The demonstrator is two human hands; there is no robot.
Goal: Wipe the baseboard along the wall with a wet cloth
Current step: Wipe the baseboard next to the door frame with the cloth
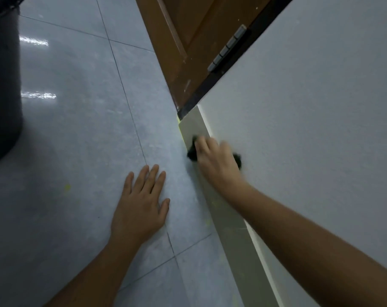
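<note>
- Two bare arms come in from the bottom of the frame
- Left hand (pixel 141 202) lies flat on the shiny grey tile floor (pixel 77 134), fingers spread wide and holding nothing, in the lower middle
- Right hand (pixel 217 160) is closed over a dark bunched-up wet cloth (pixel 191 154), pressing it on the pale flat baseboard (pixel 194 125) at the middle of the frame
- Cloth is near the far end of the baseboard, by the brown wooden door (pixel 183 41)
- I think the wiping is close to that end; wet or clean parts are too hard to tell
</note>
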